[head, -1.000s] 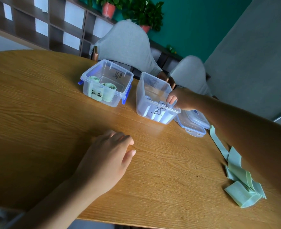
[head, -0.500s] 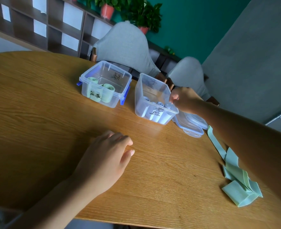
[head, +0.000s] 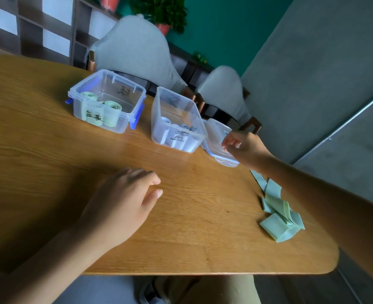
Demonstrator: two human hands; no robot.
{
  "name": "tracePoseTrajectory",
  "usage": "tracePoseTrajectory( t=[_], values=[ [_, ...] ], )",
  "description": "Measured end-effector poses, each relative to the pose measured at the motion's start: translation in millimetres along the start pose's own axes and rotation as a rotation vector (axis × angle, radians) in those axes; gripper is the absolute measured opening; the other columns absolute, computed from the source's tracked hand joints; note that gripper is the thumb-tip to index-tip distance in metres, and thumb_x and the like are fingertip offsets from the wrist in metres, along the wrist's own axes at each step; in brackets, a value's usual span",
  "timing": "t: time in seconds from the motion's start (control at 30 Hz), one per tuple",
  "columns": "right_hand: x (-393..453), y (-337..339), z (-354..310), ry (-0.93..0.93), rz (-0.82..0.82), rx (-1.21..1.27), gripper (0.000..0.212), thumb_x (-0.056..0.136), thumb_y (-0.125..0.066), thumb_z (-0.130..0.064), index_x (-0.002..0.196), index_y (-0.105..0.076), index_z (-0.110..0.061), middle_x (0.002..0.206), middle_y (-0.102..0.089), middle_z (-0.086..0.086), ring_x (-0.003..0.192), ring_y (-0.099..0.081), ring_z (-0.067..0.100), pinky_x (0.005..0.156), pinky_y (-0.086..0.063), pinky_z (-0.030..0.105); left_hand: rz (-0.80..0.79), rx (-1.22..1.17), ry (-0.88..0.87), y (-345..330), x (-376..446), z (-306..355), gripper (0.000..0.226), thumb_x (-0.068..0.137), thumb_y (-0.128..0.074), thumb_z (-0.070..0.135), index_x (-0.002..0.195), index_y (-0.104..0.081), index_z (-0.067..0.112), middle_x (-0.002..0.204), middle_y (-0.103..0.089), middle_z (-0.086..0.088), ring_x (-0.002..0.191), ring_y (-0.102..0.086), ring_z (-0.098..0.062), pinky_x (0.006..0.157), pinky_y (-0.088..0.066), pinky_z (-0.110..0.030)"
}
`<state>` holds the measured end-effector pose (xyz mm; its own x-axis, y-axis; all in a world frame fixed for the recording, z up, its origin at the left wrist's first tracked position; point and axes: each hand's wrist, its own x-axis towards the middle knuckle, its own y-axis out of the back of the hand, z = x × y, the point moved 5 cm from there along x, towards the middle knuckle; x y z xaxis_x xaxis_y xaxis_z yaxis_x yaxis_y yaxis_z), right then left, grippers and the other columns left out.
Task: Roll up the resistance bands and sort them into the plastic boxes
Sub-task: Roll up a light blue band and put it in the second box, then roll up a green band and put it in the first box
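Head cam: left hand (head: 124, 205) lay relaxed, palm down on the worktop (head: 49, 163). Right hand (head: 243, 145) hovered loosely curled, empty, over the lids (head: 219, 148) right of the blue-roll box (head: 176, 121). Unrolled green band (head: 279, 216) sat near right; green-roll box (head: 106, 99) far left.

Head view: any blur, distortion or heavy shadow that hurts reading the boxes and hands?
Head view: wide-angle bend curves the table edge; right hand slightly motion-blurred over the lid; left hand sharp but shaded, casting a soft shadow; box labels visible, not legible; green band clear.
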<state>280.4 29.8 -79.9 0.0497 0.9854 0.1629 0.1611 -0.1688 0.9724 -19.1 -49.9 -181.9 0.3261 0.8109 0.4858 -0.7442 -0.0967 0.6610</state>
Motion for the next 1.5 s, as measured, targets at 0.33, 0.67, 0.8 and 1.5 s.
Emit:
tracePoseTrajectory(
  t=[0.33, 0.67, 0.8, 1.5],
  values=[
    [-99, 7, 74, -0.117, -0.186, -0.108, 0.010, 0.096, -0.064, -0.027, 0.091, -0.067, -0.035, 0.091, -0.067, -0.017, 0.089, -0.061, -0.002, 0.067, -0.041, 0.015, -0.045, -0.019, -0.031, -11, -9, 16, 0.015, 0.091, -0.064, 0.035, 0.103, -0.069, 0.027, 0.100, -0.069, 0.017, 0.095, -0.062, -0.010, 0.074, -0.054, -0.034],
    [-134, 14, 159, -0.397, 0.052, -0.350, 0.024, 0.089, -0.070, -0.040, 0.106, -0.059, -0.027, 0.107, -0.063, -0.005, 0.095, -0.059, 0.012, 0.077, -0.056, 0.031, -0.051, -0.001, -0.052, -16, -14, 21, 0.011, 0.089, -0.068, 0.031, 0.098, -0.070, 0.026, 0.096, -0.068, 0.015, 0.093, -0.062, -0.012, 0.073, -0.054, -0.036],
    [-138, 0, 176, -0.576, -0.052, -0.245, 0.044, 0.087, -0.070, -0.051, 0.112, -0.058, -0.017, 0.092, -0.062, -0.003, 0.075, -0.061, 0.010, 0.056, -0.052, 0.023, -0.059, 0.006, -0.061, -16, -15, 21, 0.011, 0.089, -0.067, 0.031, 0.097, -0.069, 0.025, 0.095, -0.068, 0.014, 0.093, -0.062, -0.014, 0.074, -0.055, -0.039],
    [-132, 11, 101, -0.301, 0.315, 0.185, 0.020, 0.097, -0.063, -0.017, 0.114, -0.064, -0.028, 0.109, -0.066, -0.006, 0.093, -0.064, 0.013, 0.062, -0.048, 0.018, -0.078, -0.018, -0.039, -13, -14, 23, 0.009, 0.089, -0.067, 0.032, 0.097, -0.069, 0.027, 0.095, -0.067, 0.018, 0.093, -0.060, -0.011, 0.076, -0.054, -0.038]
  ],
)
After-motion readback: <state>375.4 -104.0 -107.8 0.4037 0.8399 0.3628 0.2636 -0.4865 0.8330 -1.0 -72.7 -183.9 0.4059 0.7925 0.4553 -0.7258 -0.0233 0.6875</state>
